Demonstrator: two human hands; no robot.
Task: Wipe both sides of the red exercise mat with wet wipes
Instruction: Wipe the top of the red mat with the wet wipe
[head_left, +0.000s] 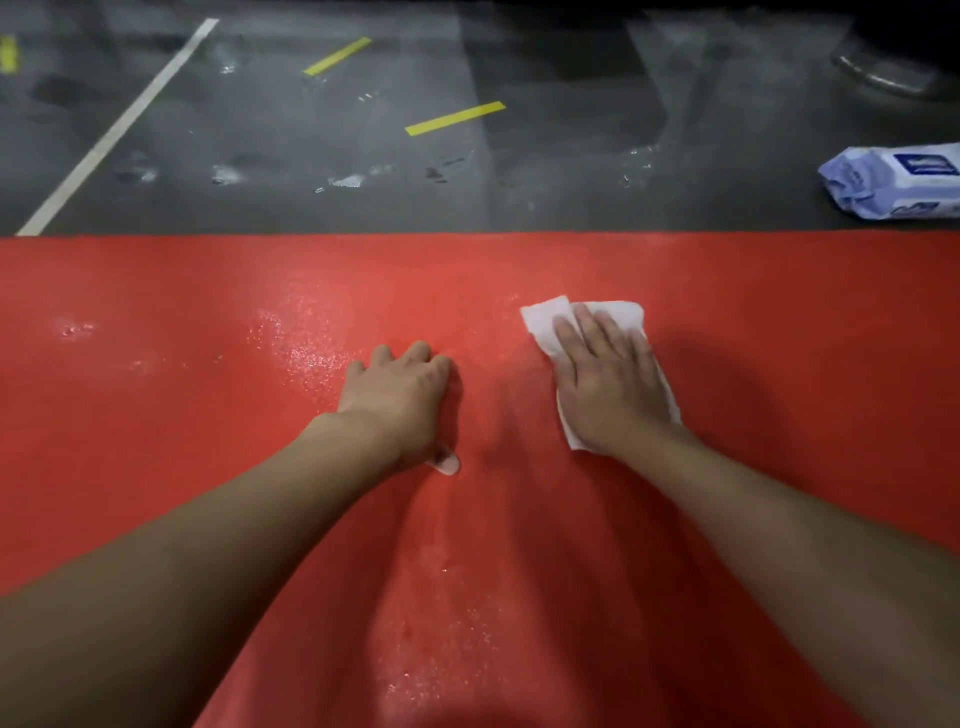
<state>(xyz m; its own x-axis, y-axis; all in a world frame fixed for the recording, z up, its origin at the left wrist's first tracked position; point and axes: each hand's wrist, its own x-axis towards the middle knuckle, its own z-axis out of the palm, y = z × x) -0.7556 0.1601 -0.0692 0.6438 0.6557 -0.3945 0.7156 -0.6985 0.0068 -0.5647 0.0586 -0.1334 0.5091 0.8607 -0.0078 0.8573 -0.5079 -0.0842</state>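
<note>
mat (156, 415) top side partly wet, underside likely undone; right hand (613, 379) flat, pressing wipe (540, 317); left hand (400, 400) curled, seemingly empty, braced on mat.

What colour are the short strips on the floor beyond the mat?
Yellow: the strips stand out against the dark grey floor, clearest in the head view.

Single head view, forward-down, close over red mat (156, 415); far floor (311, 156) seemingly blurred
</note>
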